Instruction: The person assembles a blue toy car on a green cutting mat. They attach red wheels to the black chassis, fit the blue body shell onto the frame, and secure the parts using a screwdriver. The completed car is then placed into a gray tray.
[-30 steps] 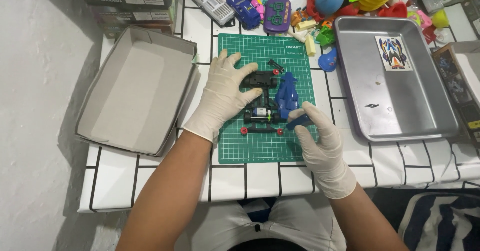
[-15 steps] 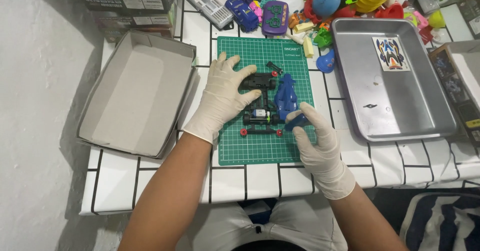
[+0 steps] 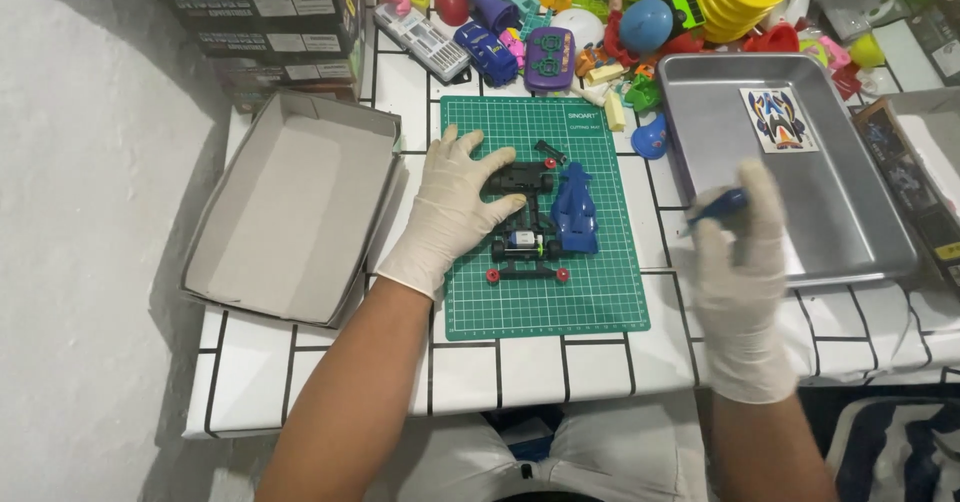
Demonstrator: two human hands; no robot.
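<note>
A small black toy-car chassis [image 3: 524, 224] with red rollers lies on a green cutting mat [image 3: 590, 292]. Its blue body shell [image 3: 575, 212] rests beside it on the right. My left hand [image 3: 455, 207], in a white glove, lies flat on the mat with its fingers on the chassis. My right hand [image 3: 745, 252], also gloved, is raised over the left edge of a metal tray [image 3: 850, 232] and pinches a small blue part [image 3: 722, 204] between its fingertips.
An open grey cardboard box [image 3: 290, 212] sits left of the mat. The tray holds a sticker sheet [image 3: 778, 119]. A heap of colourful plastic toys [image 3: 640, 12] crowds the back of the white tiled table [image 3: 330, 362]. Dark boxes [image 3: 260, 12] are stacked at back left.
My right hand left the chassis on the mat and moved right and up to the tray's edge, now holding a small blue part. My left hand stayed on the chassis.
</note>
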